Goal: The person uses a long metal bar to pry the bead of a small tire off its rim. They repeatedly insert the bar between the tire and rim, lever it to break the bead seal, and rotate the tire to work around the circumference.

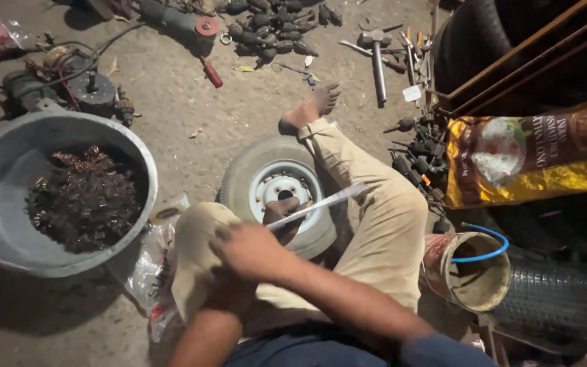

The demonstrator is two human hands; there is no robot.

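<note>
I sit on the ground over a small wheel [276, 178] with a white rim, my legs in beige trousers on either side of it. My right hand [256, 246] reaches across from the lower right and is shut on a long pale flat strip [324, 202], which slants up to the right over the wheel's hub. Its fingers are blurred. My left hand [229, 293] lies low against my left knee [195, 245], mostly hidden beneath my right wrist, so its grip cannot be made out. My bare foot [312, 107] rests beyond the wheel.
A grey metal basin [8, 238] of dark brown scrap stands at the left, with a plastic bag [145, 265] beside it. A bucket [473, 275] with a blue handle, wire mesh [558, 299] and a yellow sack [531, 160] crowd the right. A hammer [378, 58], a grinder [185, 24] and small motor parts [273, 27] lie ahead.
</note>
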